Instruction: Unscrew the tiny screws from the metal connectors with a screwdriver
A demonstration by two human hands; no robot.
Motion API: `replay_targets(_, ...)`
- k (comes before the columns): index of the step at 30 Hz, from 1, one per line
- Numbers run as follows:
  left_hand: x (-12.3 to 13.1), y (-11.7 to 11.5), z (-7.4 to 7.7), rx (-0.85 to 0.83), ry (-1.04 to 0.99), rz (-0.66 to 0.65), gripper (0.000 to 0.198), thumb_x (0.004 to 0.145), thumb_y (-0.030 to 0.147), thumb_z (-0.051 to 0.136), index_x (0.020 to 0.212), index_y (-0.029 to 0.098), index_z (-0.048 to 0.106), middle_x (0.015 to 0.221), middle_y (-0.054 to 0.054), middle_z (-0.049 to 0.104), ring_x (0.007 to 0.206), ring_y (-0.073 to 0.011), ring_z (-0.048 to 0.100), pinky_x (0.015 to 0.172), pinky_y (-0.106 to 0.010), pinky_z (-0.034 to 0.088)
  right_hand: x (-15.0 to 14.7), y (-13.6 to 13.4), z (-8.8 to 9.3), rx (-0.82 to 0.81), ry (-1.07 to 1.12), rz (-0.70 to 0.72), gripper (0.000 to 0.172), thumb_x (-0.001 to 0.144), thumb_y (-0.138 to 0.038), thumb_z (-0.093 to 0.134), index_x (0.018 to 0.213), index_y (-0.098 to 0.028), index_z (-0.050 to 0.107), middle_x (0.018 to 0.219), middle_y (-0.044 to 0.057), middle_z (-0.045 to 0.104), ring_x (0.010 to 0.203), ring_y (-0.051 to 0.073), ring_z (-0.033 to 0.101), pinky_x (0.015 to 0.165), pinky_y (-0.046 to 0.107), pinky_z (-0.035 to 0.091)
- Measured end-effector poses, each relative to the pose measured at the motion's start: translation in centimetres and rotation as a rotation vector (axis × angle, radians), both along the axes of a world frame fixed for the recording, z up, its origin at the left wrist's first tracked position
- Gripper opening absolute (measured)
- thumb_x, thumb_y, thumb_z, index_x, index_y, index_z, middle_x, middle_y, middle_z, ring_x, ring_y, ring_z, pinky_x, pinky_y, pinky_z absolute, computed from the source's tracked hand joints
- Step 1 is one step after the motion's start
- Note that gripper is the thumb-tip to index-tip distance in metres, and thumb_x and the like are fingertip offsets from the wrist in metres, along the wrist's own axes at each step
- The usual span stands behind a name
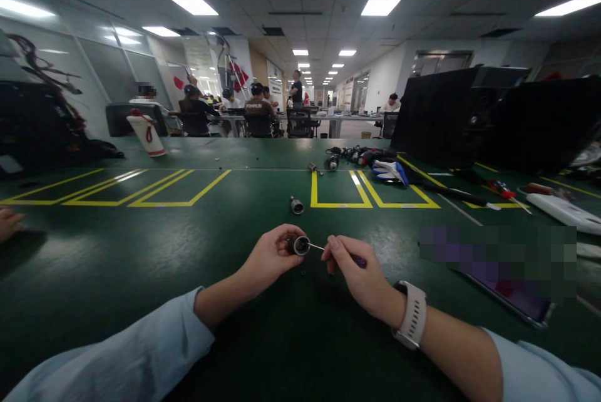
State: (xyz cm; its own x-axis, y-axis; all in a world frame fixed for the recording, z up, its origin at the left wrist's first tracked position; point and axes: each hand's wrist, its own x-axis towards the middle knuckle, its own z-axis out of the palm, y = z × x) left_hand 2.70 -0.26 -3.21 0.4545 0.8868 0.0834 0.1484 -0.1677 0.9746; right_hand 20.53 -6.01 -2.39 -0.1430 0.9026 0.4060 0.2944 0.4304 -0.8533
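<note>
My left hand grips a round, hollow metal part, its open end turned toward me and to the right. A screwdriver with a dark handle is held in my right hand, fingers closed round it. Its thin shaft points left, and the tip reaches the mouth of the metal part; how deep it goes I cannot tell. Just below lies a tiny dark ring-like piece on the green table. Beyond my hands a second metal piece, with a cup end and a narrow stem, rests on the table.
Farther back are small metal parts, a blue-and-white glove and a red screwdriver. A phone lies at right, black monitors behind. A paper cup stands at back left. Another person's hand shows at the left edge.
</note>
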Motion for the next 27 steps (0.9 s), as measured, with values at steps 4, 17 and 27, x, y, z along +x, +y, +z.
replay_targets(4, 0.0, -0.1, -0.1, 0.017, 0.021, -0.005, 0.035, 0.063, 0.008, 0.064, 0.096, 0.016, 0.053, 0.096, -0.004, 0.065, 0.087, -0.0189, 0.064, 0.083, -0.037, 0.050, 0.0, -0.1, 0.1, -0.001, -0.022, -0.003, 0.042, 0.090, -0.039, 0.036, 0.060, -0.018, 0.055, 0.051, -0.002, 0.048, 0.050, 0.011, 0.049, 0.052, 0.024, 0.037)
replay_targets(17, -0.3, -0.4, -0.4, 0.239, 0.148, 0.092, 0.032, 0.066, 0.014, 0.063, 0.097, 0.016, 0.057, 0.090, -0.004, 0.065, 0.085, -0.0198, 0.064, 0.078, -0.037, 0.053, -0.5, -0.6, 0.4, 0.178, -0.290, 0.121, 0.031, 0.088, -0.032, 0.042, 0.065, -0.018, 0.058, 0.064, 0.002, 0.055, 0.061, 0.014, 0.047, 0.060, 0.029, 0.036)
replay_targets(27, -0.1, 0.2, -0.4, 0.095, 0.001, 0.136, 0.034, 0.064, 0.010, 0.065, 0.095, 0.016, 0.054, 0.099, -0.005, 0.066, 0.093, -0.0201, 0.063, 0.088, -0.041, 0.049, -0.6, 1.3, -0.2, -0.546, 0.738, 0.122, 0.033, 0.074, -0.046, 0.061, 0.069, -0.013, 0.062, 0.060, 0.001, 0.059, 0.057, 0.010, 0.052, 0.058, 0.023, 0.039)
